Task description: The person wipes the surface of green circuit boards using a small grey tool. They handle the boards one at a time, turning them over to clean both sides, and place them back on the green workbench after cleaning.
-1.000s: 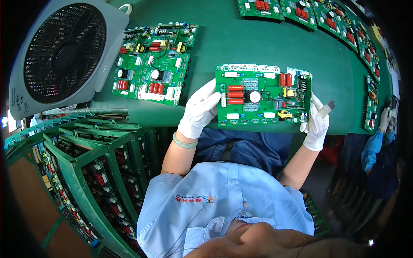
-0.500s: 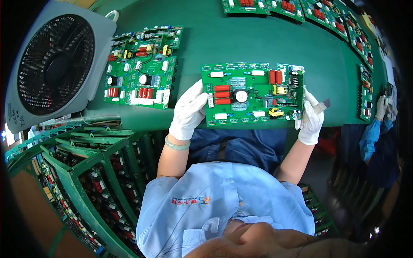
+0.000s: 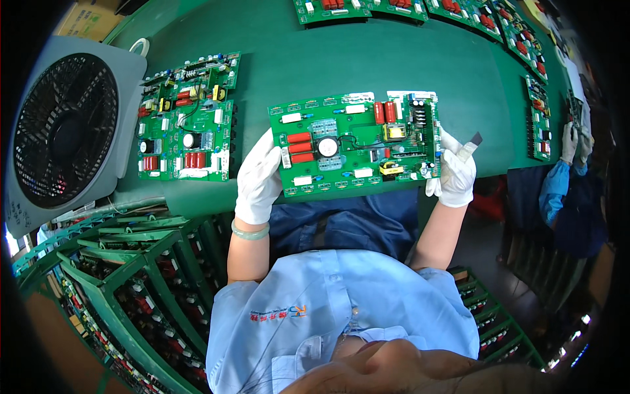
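A green circuit board (image 3: pixel 357 146) is held level between my two gloved hands, over the table's near edge. It carries red capacitors, a round black-and-white capacitor, white blocks, yellow transformers and a small upright board at its right end. My left hand (image 3: pixel 259 187) is closed on the left edge, its thumb by the red capacitors. My right hand (image 3: pixel 456 176) grips the right edge. A small flat brush-like tool (image 3: pixel 470 148) with a pale handle and dark tip sticks out of that same hand. The fingers under the board are hidden.
Two similar boards (image 3: pixel 213 141) lie side by side at the left, near a grey fan (image 3: pixel 118 105). More boards (image 3: pixel 331 14) line the far edge of the green table (image 3: pixel 308 56). Green racks (image 3: pixel 105 282) of boards stand at lower left. A co-worker's gloved hands (image 3: pixel 569 141) are at right.
The whole view has shifted, so the table things sit further left in the picture. The board stays in both hands, tilted slightly differently.
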Action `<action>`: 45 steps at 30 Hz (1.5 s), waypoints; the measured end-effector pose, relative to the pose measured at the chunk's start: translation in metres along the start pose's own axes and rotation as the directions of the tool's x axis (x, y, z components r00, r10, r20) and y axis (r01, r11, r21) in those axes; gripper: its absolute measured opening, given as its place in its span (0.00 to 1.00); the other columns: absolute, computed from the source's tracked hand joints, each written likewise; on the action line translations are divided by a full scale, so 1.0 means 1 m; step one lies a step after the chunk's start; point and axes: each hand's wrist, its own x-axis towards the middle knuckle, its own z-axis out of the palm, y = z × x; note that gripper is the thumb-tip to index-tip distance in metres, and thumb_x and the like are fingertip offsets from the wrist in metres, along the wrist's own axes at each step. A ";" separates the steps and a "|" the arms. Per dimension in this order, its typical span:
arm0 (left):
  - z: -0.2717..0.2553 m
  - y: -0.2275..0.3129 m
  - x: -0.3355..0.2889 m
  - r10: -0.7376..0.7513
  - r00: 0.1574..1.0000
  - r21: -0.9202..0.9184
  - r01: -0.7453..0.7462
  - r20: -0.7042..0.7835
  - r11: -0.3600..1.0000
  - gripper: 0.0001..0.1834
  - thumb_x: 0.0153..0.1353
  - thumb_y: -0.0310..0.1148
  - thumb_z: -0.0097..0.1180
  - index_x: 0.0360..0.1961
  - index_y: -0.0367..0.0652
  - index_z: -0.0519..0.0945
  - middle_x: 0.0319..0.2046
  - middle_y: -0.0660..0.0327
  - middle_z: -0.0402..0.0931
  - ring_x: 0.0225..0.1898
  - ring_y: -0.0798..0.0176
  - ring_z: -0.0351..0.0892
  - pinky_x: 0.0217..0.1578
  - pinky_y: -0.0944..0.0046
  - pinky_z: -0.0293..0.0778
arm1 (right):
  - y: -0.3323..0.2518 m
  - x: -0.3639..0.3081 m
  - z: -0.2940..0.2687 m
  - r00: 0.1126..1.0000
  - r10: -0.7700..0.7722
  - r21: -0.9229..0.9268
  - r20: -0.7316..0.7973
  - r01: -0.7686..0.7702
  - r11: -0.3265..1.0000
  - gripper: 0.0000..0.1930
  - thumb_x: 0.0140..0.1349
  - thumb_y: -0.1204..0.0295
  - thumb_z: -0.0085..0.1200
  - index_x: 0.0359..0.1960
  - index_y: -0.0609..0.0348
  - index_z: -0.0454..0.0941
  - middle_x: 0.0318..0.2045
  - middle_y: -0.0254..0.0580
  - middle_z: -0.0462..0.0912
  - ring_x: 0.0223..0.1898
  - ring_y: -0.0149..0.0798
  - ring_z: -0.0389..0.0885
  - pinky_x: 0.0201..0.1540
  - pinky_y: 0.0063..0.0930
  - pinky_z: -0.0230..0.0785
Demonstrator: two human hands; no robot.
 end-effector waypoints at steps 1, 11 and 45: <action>0.000 0.000 0.000 -0.003 1.000 0.005 0.003 -0.007 1.000 0.30 0.67 0.30 0.48 0.67 0.26 0.58 0.62 0.48 0.67 0.61 0.55 0.70 0.62 0.57 0.65 | -0.001 -0.001 -0.001 1.000 0.011 0.016 0.000 -0.011 1.000 0.35 0.62 0.74 0.48 0.66 0.82 0.49 0.51 0.68 0.76 0.17 0.48 0.81 0.11 0.30 0.74; -0.003 -0.001 -0.002 0.015 1.000 0.024 -0.015 0.001 1.000 0.32 0.68 0.34 0.49 0.67 0.26 0.57 0.63 0.49 0.65 0.62 0.56 0.68 0.63 0.57 0.64 | -0.002 -0.001 0.000 0.998 0.057 -0.014 -0.012 -0.057 0.998 0.37 0.60 0.76 0.48 0.68 0.80 0.44 0.52 0.67 0.75 0.19 0.50 0.83 0.13 0.33 0.76; 0.020 -0.004 0.012 0.044 0.974 0.162 -0.007 -0.224 0.987 0.26 0.58 0.32 0.59 0.58 0.36 0.69 0.47 0.60 0.76 0.45 0.70 0.75 0.47 0.69 0.71 | 0.013 0.012 0.016 0.906 -0.176 -0.299 -0.384 0.058 0.952 0.13 0.64 0.76 0.54 0.48 0.71 0.79 0.35 0.40 0.83 0.19 0.21 0.70 0.19 0.15 0.56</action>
